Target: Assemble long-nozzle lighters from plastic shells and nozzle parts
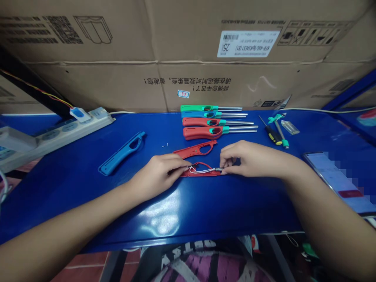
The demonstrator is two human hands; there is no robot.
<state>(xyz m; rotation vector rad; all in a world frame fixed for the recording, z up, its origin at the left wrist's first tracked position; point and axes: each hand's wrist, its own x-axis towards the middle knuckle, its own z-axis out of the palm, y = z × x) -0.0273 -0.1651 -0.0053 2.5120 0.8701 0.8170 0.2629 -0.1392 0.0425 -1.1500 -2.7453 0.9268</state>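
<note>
Both my hands work on a red lighter shell half (202, 170) lying on the blue table (88, 184), with a white wire looped inside it. My left hand (160, 174) presses on its left end, fingers curled closed. My right hand (246, 158) pinches a small metal part at its right end. A second red shell half (195, 149) lies just behind. A blue shell half (122, 152) rests to the left.
Several assembled long lighters (217, 121), green, blue and red, lie in a row at the back. A screwdriver (272, 132), a teal-tipped tool and a clear part sit at right. A phone (337, 180) lies far right, a power strip (53, 133) far left. Cardboard boxes (188, 55) stand behind.
</note>
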